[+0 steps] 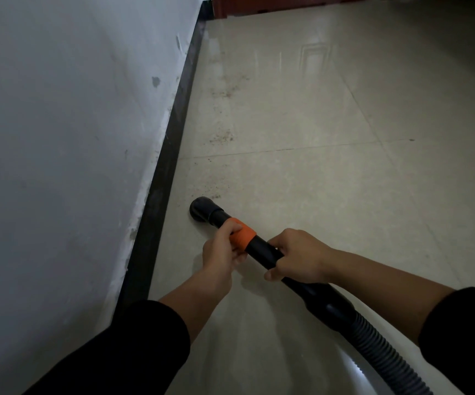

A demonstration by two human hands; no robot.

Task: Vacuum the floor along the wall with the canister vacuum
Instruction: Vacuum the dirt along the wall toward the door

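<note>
A black vacuum wand (262, 249) with an orange band (243, 235) slants down to a round black nozzle (202, 210) that rests on the beige tiled floor (316, 172), a short way from the dark baseboard (170, 166). My left hand (222, 249) grips the wand at the orange band. My right hand (296, 256) grips it just behind. A ribbed grey hose (384, 346) runs from the wand to the bottom right. Dark specks of dirt (222, 138) lie on the tiles ahead of the nozzle, along the wall. The canister is out of view.
A white scuffed wall (73, 124) fills the left side. At the far end stands reddish-brown wooden furniture or a door (259, 5). Tiled floor stretches to the right.
</note>
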